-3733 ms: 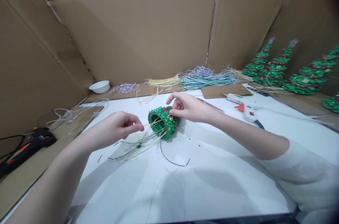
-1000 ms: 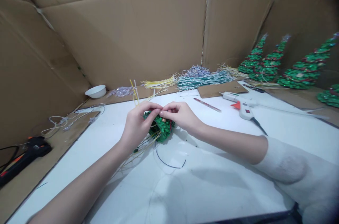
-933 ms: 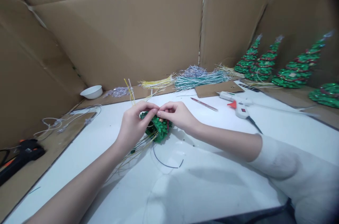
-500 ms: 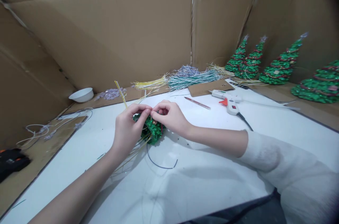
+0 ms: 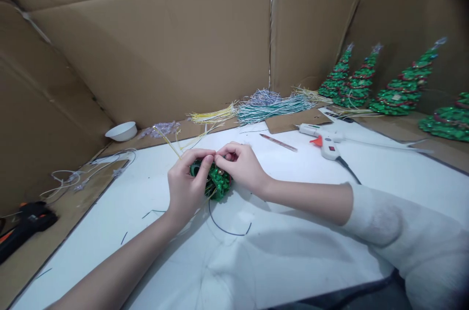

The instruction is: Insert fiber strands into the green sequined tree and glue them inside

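A small green Christmas tree (image 5: 220, 189) with gold and red trim lies on its side between my hands, just above the white tabletop. My left hand (image 5: 187, 185) is closed around its left end, thumb and forefinger pinched at the upper side. From the right, my right hand (image 5: 245, 166) pinches at the same spot, its fingertips meeting the left ones. What lies between the right fingertips is too small to make out. Thin yellow strands (image 5: 166, 140) stick out beyond the left hand. A dark curved wire (image 5: 224, 230) lies on the table below the tree.
Several finished trees (image 5: 397, 90) stand at the right. A white glue gun (image 5: 324, 141) and a pencil-like stick (image 5: 278, 142) lie nearer. Green-white wires (image 5: 274, 109), yellow wires (image 5: 214, 114) and a white bowl (image 5: 121, 131) line the back. A black-orange tool (image 5: 31, 224) sits left.
The view has shifted, so the scene sits slightly farther right. The yellow strands by my left hand lean more to the left. Both hands keep pinching at the tree.
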The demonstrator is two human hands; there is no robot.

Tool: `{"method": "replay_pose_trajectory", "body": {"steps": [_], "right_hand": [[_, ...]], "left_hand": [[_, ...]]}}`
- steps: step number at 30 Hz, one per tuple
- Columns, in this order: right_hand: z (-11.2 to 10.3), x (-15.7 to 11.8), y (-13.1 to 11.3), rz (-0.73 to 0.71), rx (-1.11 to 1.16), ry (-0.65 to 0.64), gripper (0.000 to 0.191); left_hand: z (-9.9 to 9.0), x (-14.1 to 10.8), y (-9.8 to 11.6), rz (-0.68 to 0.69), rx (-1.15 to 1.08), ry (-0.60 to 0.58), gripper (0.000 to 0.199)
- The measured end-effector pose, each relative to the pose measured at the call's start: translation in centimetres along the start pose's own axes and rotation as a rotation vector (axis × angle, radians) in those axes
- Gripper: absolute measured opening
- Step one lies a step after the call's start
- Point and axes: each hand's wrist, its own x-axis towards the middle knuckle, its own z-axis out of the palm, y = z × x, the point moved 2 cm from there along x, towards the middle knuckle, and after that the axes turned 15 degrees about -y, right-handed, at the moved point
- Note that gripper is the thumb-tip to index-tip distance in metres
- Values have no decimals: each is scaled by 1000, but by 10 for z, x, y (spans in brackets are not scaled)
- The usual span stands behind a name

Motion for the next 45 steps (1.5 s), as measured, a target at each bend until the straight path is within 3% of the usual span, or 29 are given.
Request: {"method": "replay_pose_trajectory", "body": {"steps": [9, 17, 20, 23, 27, 30, 35, 39, 42, 45], "right_hand": [[1, -3, 1, -8, 31, 0, 9], [-2, 0, 1, -81, -88, -74, 8], [-4, 1, -3, -161, -194, -124, 5], [-7, 1, -7, -239, -288, -140, 14], [-12, 2, -15, -299, -383, -197, 10], [-18, 3, -23, -222, -426, -303, 9], [-22, 6, -33, -53, -562, -475, 14], [-22, 7, -32, -31, -609, -479, 15], [-21, 6, -30, -85, -657, -471, 14], [-20, 5, -30, -168, -710, -466, 13]], "left_hand": [[3, -2, -1, 32, 11, 43, 9], [-1, -1, 0, 101, 53, -54, 18], [-3, -5, -5, 111, 54, 14, 21], [-5, -12, -11, 60, 71, 107, 16], [-9, -22, -16, 36, 160, 119, 8], [-17, -28, -18, 164, 299, 80, 9], [-28, -35, -29, 561, 624, -67, 18], [-30, -35, -39, 585, 666, -140, 23], [-26, -35, -41, 588, 663, -223, 26], [-23, -36, -41, 600, 679, -213, 28]]}}
